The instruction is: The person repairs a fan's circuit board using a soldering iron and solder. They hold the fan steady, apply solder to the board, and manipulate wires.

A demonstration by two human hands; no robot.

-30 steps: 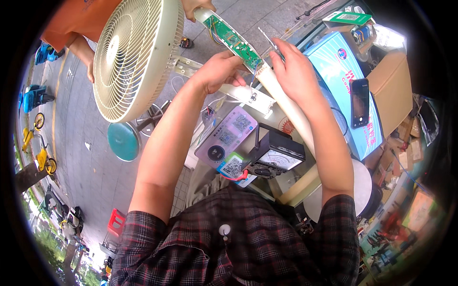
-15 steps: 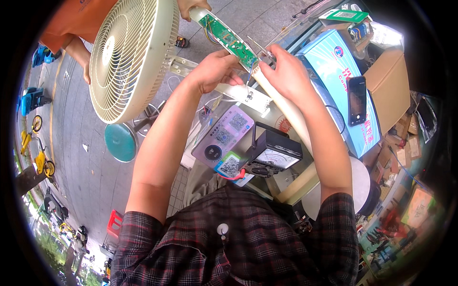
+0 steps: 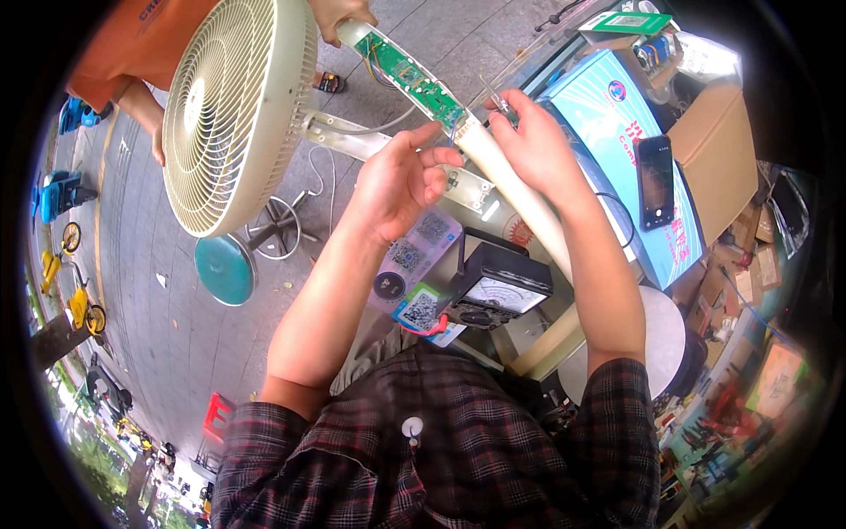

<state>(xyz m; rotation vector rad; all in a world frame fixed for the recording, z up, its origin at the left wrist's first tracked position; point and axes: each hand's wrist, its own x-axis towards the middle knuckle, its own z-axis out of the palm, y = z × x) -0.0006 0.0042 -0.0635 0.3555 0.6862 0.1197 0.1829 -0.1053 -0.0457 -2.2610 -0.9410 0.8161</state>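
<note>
A white fan column (image 3: 515, 194) runs slantwise through the middle, its upper end exposing a long green circuit board (image 3: 410, 75) with thin wires. My left hand (image 3: 401, 181) is turned partly palm up just below the board's lower end, fingers apart and loosely curled, nothing visible in it. My right hand (image 3: 529, 137) is closed around a slim metal tool (image 3: 498, 101) with a narrow tip, right of the board. The tool's exact kind is unclear. Beyond, a co-worker's hand (image 3: 339, 16) grips the column's top end, beside the large round fan head (image 3: 238, 115).
An analog multimeter (image 3: 498, 286) with a red lead stands near my waist beside cards with square codes (image 3: 423, 234). On the right, a phone (image 3: 655, 181) lies on a blue-white box (image 3: 608, 132), near an open cardboard box (image 3: 723, 167). A green-topped stool (image 3: 225, 269) stands at left.
My left hand has drawn down from the board's end, and its fingers have opened. The fan head and column have shifted slightly left. My right hand still holds the metal tool.
</note>
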